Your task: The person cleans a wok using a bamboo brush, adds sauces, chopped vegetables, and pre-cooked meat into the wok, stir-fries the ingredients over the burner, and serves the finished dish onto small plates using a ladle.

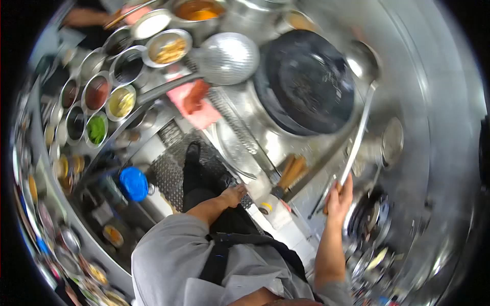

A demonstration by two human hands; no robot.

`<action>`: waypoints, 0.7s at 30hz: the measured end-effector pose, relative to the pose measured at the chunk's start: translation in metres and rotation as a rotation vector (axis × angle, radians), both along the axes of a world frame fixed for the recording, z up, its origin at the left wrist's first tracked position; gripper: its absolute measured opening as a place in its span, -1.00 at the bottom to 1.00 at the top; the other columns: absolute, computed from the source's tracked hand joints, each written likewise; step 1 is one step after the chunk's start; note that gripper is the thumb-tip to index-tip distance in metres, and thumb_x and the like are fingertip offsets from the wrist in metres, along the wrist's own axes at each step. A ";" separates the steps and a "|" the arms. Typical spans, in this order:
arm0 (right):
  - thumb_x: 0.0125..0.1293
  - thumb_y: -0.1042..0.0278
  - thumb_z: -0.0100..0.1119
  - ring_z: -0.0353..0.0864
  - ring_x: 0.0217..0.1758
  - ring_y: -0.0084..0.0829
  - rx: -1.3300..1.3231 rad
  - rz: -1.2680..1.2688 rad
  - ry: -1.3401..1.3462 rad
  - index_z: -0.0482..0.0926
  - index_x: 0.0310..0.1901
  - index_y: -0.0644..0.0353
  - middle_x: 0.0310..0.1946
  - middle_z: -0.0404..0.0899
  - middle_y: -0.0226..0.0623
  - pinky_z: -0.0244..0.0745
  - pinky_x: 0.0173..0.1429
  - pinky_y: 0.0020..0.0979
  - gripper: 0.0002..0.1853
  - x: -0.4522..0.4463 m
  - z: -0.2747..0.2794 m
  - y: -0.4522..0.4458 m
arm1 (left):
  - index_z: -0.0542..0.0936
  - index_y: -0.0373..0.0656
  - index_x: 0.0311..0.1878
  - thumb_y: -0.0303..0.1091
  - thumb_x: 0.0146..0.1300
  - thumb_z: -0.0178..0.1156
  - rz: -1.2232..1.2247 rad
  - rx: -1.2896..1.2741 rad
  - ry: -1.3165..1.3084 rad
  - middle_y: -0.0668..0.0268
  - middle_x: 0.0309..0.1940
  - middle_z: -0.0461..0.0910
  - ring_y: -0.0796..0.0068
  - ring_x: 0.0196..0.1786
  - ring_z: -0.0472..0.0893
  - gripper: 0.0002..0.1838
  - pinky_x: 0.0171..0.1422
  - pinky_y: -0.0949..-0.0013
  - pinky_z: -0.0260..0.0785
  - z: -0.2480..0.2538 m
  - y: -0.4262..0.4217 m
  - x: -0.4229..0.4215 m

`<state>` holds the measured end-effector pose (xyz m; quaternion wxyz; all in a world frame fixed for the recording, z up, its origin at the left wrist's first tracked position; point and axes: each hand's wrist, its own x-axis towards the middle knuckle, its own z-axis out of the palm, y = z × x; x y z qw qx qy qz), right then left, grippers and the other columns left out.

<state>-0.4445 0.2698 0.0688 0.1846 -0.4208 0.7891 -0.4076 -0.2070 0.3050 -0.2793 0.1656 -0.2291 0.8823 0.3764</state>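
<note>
Steel bowls (158, 40) sat nearly rim to rim on the left, barely any space there. Left hand (235, 195) was near the steel counter (236, 148) edge, too blurry to tell its grip. Perforated strainer (228, 58) sat just left of the black wok (309, 84). Right hand (340, 199) was wrapped round the long-handled ladle (360, 125), its scoop beside the wok's right rim.

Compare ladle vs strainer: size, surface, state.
The ladle has the smaller bowl; the strainer is much wider.
The ladle's bowl looks smooth; the strainer's is dotted all over.
The ladle is held in the right grip; the strainer is in neither.
Both: round, metallic, long-handled.
</note>
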 end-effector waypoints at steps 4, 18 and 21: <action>0.16 0.59 0.07 0.30 -0.78 -0.59 -0.023 0.197 -0.490 0.30 0.19 0.39 -0.65 0.35 -0.38 0.24 -0.74 -0.55 -0.49 0.049 0.008 -0.016 | 0.23 0.04 0.40 -0.26 0.03 0.25 0.029 0.094 0.009 0.21 0.41 0.17 0.17 0.36 0.32 -0.20 0.35 0.20 0.29 0.003 -0.020 0.004; 0.13 0.46 0.03 0.31 -0.85 -0.49 0.546 0.930 -1.118 0.31 0.14 0.53 -0.61 0.37 -0.26 0.29 -0.82 -0.52 -0.48 0.359 0.034 -0.177 | 0.63 -0.25 -0.22 -0.18 0.24 0.08 2.011 -0.349 0.517 -0.01 -0.37 0.62 -0.01 -0.27 0.64 -0.68 -0.14 0.17 0.48 0.177 -0.109 0.422; 0.14 0.44 0.05 0.37 -0.80 -0.47 0.676 1.020 -1.259 0.31 0.17 0.48 -0.56 0.39 -0.27 0.32 -0.78 -0.50 -0.47 0.413 0.022 -0.201 | 0.59 -0.29 -0.31 -0.19 0.30 0.05 2.267 -0.876 0.629 -0.10 -0.38 0.58 -0.06 -0.27 0.61 -0.68 -0.21 0.07 0.40 0.245 -0.188 0.523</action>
